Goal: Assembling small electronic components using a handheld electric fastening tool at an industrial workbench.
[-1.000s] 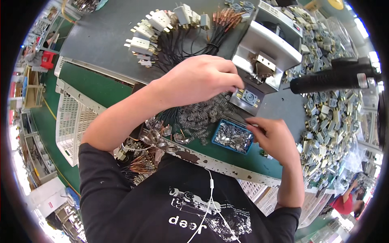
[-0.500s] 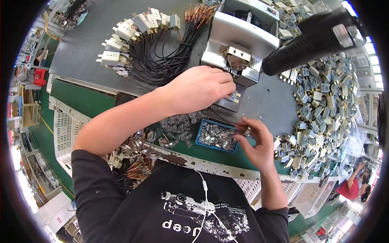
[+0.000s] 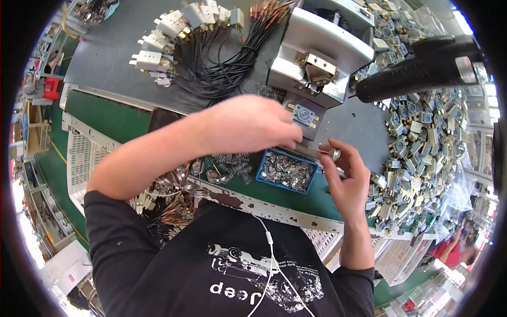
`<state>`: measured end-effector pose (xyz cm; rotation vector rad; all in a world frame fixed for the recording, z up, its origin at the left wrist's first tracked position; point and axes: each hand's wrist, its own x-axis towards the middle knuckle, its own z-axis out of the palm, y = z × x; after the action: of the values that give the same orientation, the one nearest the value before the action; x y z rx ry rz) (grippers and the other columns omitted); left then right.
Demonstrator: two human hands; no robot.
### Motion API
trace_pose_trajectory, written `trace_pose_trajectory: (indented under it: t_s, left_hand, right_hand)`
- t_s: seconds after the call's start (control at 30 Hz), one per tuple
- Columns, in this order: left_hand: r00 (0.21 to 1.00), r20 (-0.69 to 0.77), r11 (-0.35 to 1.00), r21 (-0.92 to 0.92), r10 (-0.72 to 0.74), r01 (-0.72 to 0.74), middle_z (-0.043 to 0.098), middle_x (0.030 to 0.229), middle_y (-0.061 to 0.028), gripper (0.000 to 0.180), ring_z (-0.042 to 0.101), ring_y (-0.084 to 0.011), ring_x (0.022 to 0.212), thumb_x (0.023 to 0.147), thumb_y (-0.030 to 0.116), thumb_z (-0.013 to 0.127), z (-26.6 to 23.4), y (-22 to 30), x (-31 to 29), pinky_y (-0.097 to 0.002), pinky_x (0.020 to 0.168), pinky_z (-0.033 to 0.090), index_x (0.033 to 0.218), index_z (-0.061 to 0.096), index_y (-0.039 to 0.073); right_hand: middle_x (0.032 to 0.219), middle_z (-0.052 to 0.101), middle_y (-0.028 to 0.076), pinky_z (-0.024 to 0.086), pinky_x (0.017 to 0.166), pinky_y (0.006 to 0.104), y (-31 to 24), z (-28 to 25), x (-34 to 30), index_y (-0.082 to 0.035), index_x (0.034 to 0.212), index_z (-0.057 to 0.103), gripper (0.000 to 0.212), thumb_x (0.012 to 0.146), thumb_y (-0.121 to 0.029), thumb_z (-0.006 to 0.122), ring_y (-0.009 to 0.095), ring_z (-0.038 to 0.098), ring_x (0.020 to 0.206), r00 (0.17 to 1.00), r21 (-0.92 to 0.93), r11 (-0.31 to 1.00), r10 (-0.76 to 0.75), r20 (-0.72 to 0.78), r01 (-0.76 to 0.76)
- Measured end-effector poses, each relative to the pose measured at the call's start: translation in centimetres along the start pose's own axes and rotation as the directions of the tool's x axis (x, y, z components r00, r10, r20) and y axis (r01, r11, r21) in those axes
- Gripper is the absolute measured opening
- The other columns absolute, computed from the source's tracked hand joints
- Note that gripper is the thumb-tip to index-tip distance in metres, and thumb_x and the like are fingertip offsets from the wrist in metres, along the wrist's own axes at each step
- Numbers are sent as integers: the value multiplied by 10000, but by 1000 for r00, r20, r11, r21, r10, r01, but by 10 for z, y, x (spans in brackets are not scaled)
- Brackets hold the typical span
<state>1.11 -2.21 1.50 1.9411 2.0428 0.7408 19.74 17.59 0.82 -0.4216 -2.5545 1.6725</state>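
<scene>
My left hand (image 3: 256, 124) is over the bench edge, its fingers bent together near the small metal plate of the press. Whatever is between them is hidden, and the hand is slightly blurred. On that plate lies a grey-blue square switch-like part (image 3: 303, 114) with a round centre and brass tabs. To the right, my right hand (image 3: 348, 171) pinches a small round silvery metal part (image 3: 334, 154) between thumb and fingers. Below and between the hands, a blue tray (image 3: 260, 178) holds many tiny metal pieces. The silver press (image 3: 319, 39) stands just beyond the left hand.
A black cylindrical tool (image 3: 391, 82) juts in from the right. Heaped switch-like parts (image 3: 412, 142) cover the right side. Black wires with copper ends (image 3: 224, 74) and attached cream parts (image 3: 171, 24) lie at the far left. Loose springs (image 3: 232, 165) and metal coils (image 3: 171, 182) sit near the front edge.
My left hand has pulled back from the press plate toward me, uncovering the square part there. My right hand has risen slightly and moved right with the round metal part.
</scene>
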Motion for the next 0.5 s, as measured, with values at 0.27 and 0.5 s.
trace_pose_trajectory:
  t_s: [0.27,0.5]
  left_hand:
    - [992,-128,1000,-25,-2,-1,619,802,-64,137,650,-271,798,853,175,723,-24,-2,-14,-382,707,540,918,664,70]
    - [982,-187,999,-54,-12,2,614,801,-76,150,648,-281,793,877,189,715,-20,-4,-17,-391,708,538,919,667,54]
  right_hand:
    - [1348,587,257,519,1031,378,-2,11,32,69,1433,409,426,1068,-138,475,300,616,1226,938,581,760,105,331,-291]
    - [1358,575,262,524,1020,384,0,22,34,65,1449,401,448,1076,-171,473,299,626,1208,949,673,686,89,302,-278]
